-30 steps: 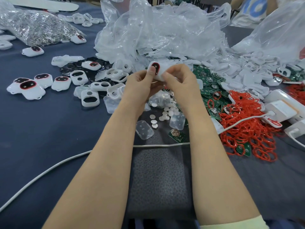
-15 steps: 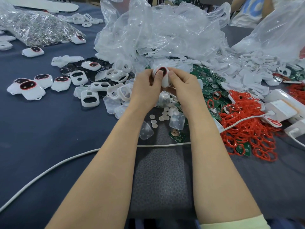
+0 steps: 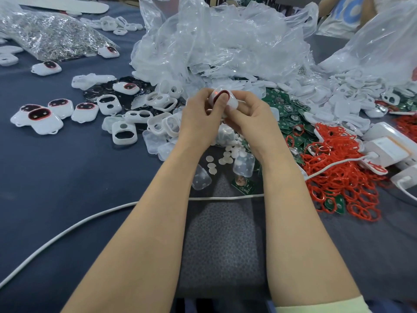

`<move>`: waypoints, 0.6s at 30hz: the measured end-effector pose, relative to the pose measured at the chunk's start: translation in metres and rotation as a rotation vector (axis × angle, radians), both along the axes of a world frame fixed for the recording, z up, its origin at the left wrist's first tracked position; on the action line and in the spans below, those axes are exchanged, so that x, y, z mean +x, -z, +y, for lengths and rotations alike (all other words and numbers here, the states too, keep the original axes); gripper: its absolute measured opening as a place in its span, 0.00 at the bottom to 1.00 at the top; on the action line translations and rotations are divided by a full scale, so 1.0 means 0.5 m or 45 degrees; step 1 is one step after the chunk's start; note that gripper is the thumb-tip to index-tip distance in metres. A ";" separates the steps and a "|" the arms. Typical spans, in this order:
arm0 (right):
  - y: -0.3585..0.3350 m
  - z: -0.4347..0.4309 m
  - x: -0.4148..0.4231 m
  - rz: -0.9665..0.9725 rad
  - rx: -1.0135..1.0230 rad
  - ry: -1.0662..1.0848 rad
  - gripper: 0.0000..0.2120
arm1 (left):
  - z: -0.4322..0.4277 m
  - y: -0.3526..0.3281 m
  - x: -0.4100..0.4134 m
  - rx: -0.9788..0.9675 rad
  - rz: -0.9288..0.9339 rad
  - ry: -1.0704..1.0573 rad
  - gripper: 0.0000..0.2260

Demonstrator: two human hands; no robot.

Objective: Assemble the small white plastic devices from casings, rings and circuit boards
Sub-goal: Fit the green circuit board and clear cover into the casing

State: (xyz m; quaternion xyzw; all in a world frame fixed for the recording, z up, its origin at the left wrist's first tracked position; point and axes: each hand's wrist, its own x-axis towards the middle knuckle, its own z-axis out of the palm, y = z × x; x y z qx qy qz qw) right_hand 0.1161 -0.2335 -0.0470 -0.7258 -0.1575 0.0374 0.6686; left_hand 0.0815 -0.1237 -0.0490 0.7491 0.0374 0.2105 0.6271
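Since the earlier frame the white device (image 3: 223, 98) has been tipped a little, and the thumb of the left hand (image 3: 199, 119) has been laid across its red-ringed window. The other left fingers are curled under it, and the fingers of the right hand (image 3: 252, 119) are wrapped round its far end, so it is pinched between both hands, held up above the blue table (image 3: 67, 177). A small red glow is seen near its upper edge.

The step in hand is judged to be the pressing shut of the casing, or a check of the closed unit; which of the two cannot be told. If it is closed, a release onto the row of finished devices (image 3: 37, 117) at the left is called for next, and then a fresh pick.

Empty casings (image 3: 124, 134) lie between the hands and that row and would have to be passed over. White discs (image 3: 225, 154) and translucent covers (image 3: 243, 163) lie directly beneath the hands; green circuit boards (image 3: 286, 114) and red rings (image 3: 338, 172) are heaped at the right; crumpled clear bags (image 3: 225, 41) are piled behind; a white cable (image 3: 67, 229) is stretched across the near side.
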 end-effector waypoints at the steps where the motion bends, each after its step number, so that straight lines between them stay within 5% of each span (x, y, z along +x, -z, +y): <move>1: 0.001 0.000 0.000 0.020 0.042 0.014 0.09 | 0.001 0.000 0.000 0.005 0.002 0.022 0.04; 13: -0.001 0.000 -0.002 0.106 0.207 0.051 0.12 | 0.003 -0.002 0.001 -0.172 -0.030 0.069 0.06; 18: -0.005 -0.003 -0.002 0.076 0.173 0.121 0.09 | 0.010 0.002 0.003 -0.024 -0.013 0.093 0.08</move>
